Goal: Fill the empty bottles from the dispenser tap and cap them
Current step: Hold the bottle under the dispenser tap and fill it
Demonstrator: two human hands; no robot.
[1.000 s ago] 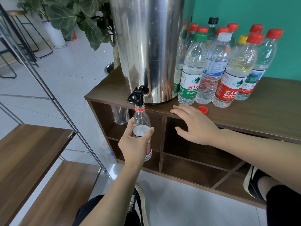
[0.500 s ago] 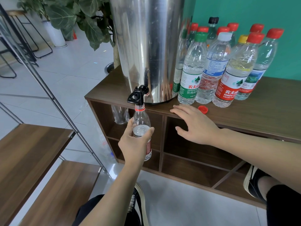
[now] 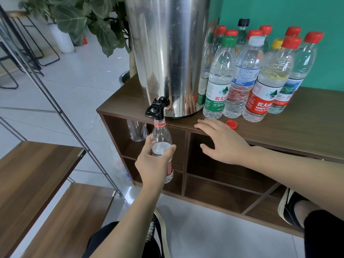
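While the left hand (image 3: pixel 152 164) is gripping the water bottle (image 3: pixel 161 144) under the black tap (image 3: pixel 156 109), the right hand (image 3: pixel 223 142) is resting flat, fingers spread, on the tabletop (image 3: pixel 297 131) edge, just beside the red cap (image 3: pixel 232 124).

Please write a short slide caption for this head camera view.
Left hand holds bottle under dispenser tap; right hand rests near red cap.

We see bare tabletop (image 3: pixel 307 131) at the near right; capped bottles (image 3: pixel 247 79) crowd behind it, the steel dispenser (image 3: pixel 167 53) blocks the left.
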